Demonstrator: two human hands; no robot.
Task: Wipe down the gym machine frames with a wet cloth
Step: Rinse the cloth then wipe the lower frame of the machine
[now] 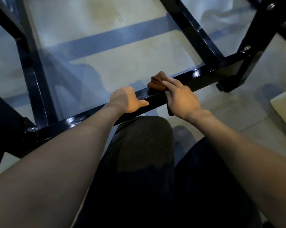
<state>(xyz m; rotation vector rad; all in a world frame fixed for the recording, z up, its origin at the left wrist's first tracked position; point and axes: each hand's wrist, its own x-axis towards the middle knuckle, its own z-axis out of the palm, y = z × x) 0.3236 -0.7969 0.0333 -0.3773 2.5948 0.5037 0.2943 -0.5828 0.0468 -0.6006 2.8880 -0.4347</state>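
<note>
Right hand [182, 97]: pressed brown cloth [157, 80] flat-fingered onto black frame bar [203, 73], mid-length. Left hand [128, 100]: gripped same bar just beside it, fingers curled over (bracing). Step: wiping the low crossbar. Next move likely called for sliding the cloth toward the bolted corner [245, 49]. Floor [122, 63] beneath.

One brown cloth [157, 81], two bare hands, left hand [128, 99] and right hand [181, 97], one black machine frame [196, 74], two visible bolts [246, 48].
</note>
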